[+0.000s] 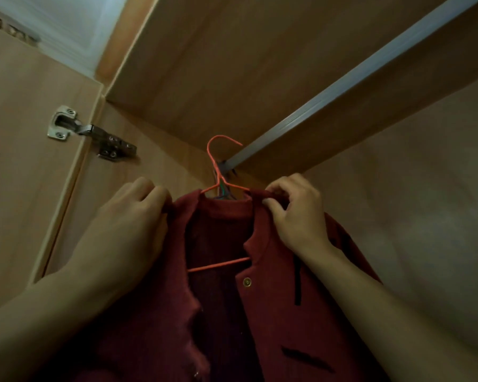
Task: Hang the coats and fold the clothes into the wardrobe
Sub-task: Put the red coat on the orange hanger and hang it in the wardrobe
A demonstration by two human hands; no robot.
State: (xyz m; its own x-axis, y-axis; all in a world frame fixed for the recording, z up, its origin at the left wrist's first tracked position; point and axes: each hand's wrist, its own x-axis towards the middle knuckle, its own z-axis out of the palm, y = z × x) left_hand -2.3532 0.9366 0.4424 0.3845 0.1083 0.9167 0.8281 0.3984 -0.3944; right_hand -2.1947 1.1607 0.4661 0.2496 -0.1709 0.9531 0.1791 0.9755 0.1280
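Note:
A dark red coat [276, 293] with a brass snap button and black slit details hangs open on an orange wire hanger [218, 172]. The hanger's hook curves up just in front of the left end of the silver wardrobe rail [342, 86]; whether it rests on the rail I cannot tell. My left hand [133, 219] grips the coat's left shoulder edge. My right hand [295, 210] pinches the collar on the right side. Thin green and blue hanger wires show behind the collar.
I am looking up into a wooden wardrobe. Its top panel [232, 64] is overhead, the side wall and a metal door hinge [94, 132] are at left, and the back panel [411, 188] is at right. The white ceiling [61, 23] shows top left.

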